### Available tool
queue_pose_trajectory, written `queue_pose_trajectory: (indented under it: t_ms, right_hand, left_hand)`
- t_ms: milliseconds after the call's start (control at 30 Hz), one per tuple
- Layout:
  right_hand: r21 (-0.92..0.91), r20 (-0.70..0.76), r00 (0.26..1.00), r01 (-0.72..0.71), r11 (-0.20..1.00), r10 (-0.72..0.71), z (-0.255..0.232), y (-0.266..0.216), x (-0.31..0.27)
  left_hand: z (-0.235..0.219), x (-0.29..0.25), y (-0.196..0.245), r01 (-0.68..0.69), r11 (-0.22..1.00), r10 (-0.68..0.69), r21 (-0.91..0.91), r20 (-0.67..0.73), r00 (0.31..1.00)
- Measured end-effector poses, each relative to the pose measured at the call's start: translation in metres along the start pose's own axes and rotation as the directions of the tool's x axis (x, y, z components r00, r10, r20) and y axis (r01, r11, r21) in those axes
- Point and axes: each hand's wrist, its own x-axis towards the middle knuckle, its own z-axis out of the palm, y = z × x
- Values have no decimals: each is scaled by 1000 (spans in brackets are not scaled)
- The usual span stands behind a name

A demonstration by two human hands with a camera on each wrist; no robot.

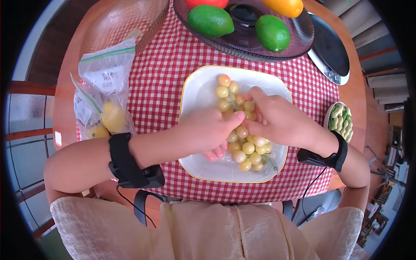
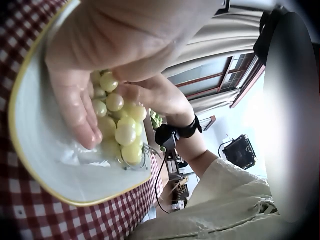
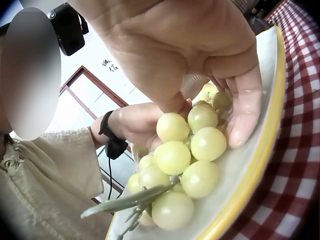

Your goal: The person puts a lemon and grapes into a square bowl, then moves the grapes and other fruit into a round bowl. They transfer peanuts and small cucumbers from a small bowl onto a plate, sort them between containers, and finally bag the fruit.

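A bunch of pale yellow-green grapes (image 1: 248, 148) lies lengthwise in a white dish (image 1: 197, 89) with a yellow rim. My left hand (image 1: 207, 130) holds the bunch from its left side, thumb across the top and fingers low beside it. From the right, my right hand (image 1: 279, 116) pinches at the middle of the bunch with curled fingers and thumb. The right wrist view shows a green stem (image 3: 132, 200) sticking out at the near end of the grapes. Both hands partly cover the middle of the bunch.
Behind the dish stands a dark glass bowl (image 1: 208, 41) with green and orange fruit. Clear zip bags (image 1: 106, 71) with yellow fruit lie at the left, near a woven basket (image 1: 108, 26). On the right are a bowl of peanut-shaped pods (image 1: 342, 121) and a black-and-white oval object (image 1: 329, 47).
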Motion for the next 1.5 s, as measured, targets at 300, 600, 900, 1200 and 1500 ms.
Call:
queue_pose_trajectory:
  t_ms: [300,600,900,1200,1500]
  right_hand:
    - [162,116,993,-30,986,12,-6,16,-8]
    - [233,75,982,-186,954,173,-9,0,5]
    - [147,-39,994,-91,985,97,2,10,23]
    - [46,-65,997,31,998,-28,0,15,12]
    - [-119,-282,958,13,993,-46,2,5,23]
  left_hand:
    - [2,-11,-11,-38,990,33,-136,-43,999]
    - [0,-8,-4,-162,983,149,-83,-150,977]
    - [-8,6,4,-118,992,117,-37,-31,993]
    - [-25,-3,5,-239,579,503,780,-111,857]
    - [-25,15,6,-437,470,797,767,-156,584]
